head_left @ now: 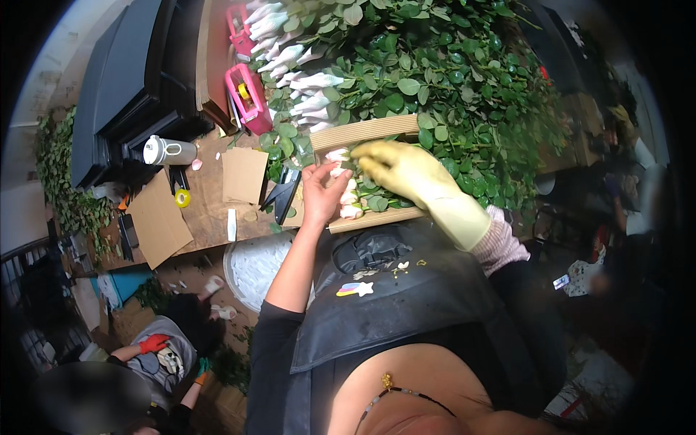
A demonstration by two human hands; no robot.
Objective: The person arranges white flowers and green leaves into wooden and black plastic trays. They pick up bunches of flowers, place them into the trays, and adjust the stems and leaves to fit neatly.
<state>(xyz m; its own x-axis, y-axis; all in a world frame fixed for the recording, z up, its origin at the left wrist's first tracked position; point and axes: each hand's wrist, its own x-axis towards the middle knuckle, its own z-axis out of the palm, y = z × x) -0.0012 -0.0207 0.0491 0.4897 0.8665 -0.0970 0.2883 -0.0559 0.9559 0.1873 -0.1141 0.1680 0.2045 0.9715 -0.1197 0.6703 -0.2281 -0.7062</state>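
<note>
Pale pink roses [350, 211] lie in a row on a corrugated cardboard sheet [365, 132], whose ribbed edges show on the far and near sides. My bare left hand [323, 191] is at the left end of the bunch, thumb and fingers closed about one rose head. Over the stems and leaves is my right hand [400, 170], in a pale yellow rubber glove. Its fingers stretch toward the rose heads, thumb apart, with nothing visible in them. Just left of my left hand lies a black stapler [281, 196].
Leafy stems [442, 80] with white-wrapped heads [312, 101] pile up beyond. Left on the table are a pink tape dispenser [248, 98], white tumbler [169, 151], cardboard pieces [243, 175] and yellow tape roll [183, 198]. A round white-filled container [254, 270] stands below. A gloved co-worker [154, 343] is lower left.
</note>
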